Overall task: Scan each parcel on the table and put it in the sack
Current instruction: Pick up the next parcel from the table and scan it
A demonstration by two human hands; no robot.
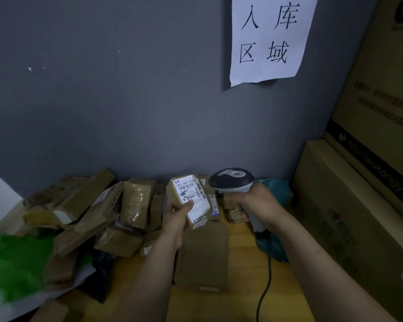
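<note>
Left hand [176, 219] curled round a small parcel [191, 196], thumb on its label, held above the table [240, 287] w/ label facing up. Right hand [254, 203] wrapped round the scanner [230, 180] grip, head just beside the parcel — scan step, prob. aiming. Next: line beam on barcode, thumb may need shifting, then into the sack — can't tell which bag; green plastic [16, 263] at left is a guess. Pile of parcels [98, 205] waits at left; flat box [203, 256] and cable [264, 287] lie below.
</note>
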